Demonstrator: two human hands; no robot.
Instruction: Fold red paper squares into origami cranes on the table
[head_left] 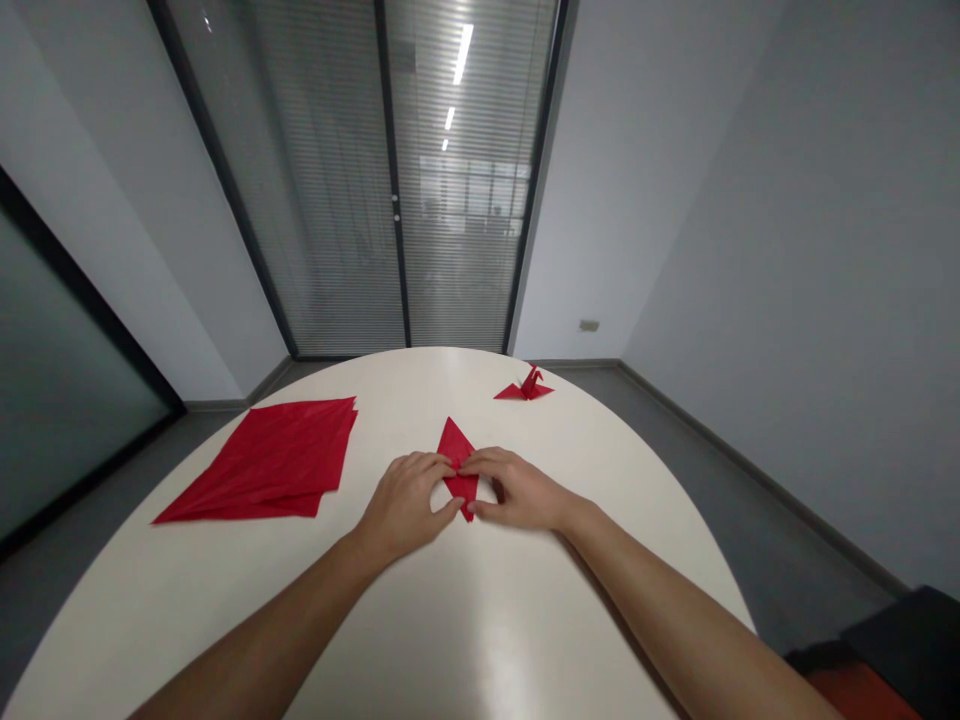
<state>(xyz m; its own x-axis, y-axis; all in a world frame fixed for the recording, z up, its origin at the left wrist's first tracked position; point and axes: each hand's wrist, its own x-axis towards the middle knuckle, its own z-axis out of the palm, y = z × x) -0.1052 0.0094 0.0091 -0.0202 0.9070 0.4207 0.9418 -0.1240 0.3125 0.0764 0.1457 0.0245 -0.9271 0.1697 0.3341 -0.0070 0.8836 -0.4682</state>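
Observation:
A partly folded red paper piece (455, 447), kite-shaped with its tip pointing away from me, lies on the white round table (420, 620). My left hand (405, 505) presses on its left side, fingers curled and thumb pinching the near tip. My right hand (521, 492) holds the right side, its fingertips meeting the left hand's over the fold. Both hands cover the lower half of the paper.
A stack of flat red paper sheets (266, 460) lies at the left of the table. A finished red paper crane (526, 386) stands at the far right edge. Glass doors with blinds (390, 180) are behind the table. A dark seat (892, 650) is at lower right.

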